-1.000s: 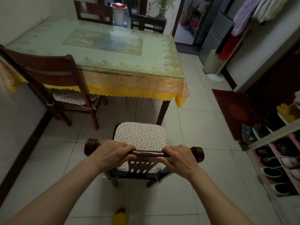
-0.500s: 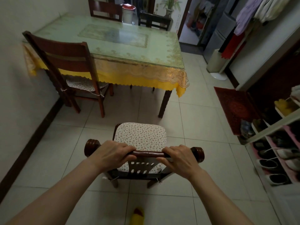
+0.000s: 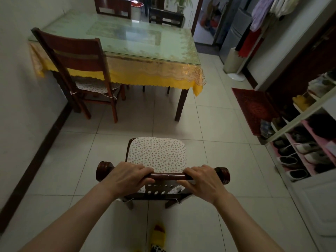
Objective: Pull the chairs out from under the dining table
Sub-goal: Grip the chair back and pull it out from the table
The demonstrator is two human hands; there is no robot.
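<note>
Hands (image 3: 163, 180) gripping chair (image 3: 157, 155) top rail, table (image 3: 141, 42) well ahead (shoe rack (image 3: 309, 135) right)

The two hands (image 3: 127, 177) (image 3: 205, 180) are covering parts of the near chair's top rail (image 3: 167, 176), and the fingertips are curling out of sight behind it. At 6 o'clock the yellow slipper (image 3: 159, 233) is getting cut off by the bottom edge. At 12 o'clock the two far chairs (image 3: 112, 6) (image 3: 166, 17) are mostly hiding behind the table (image 3: 145, 46).
</note>
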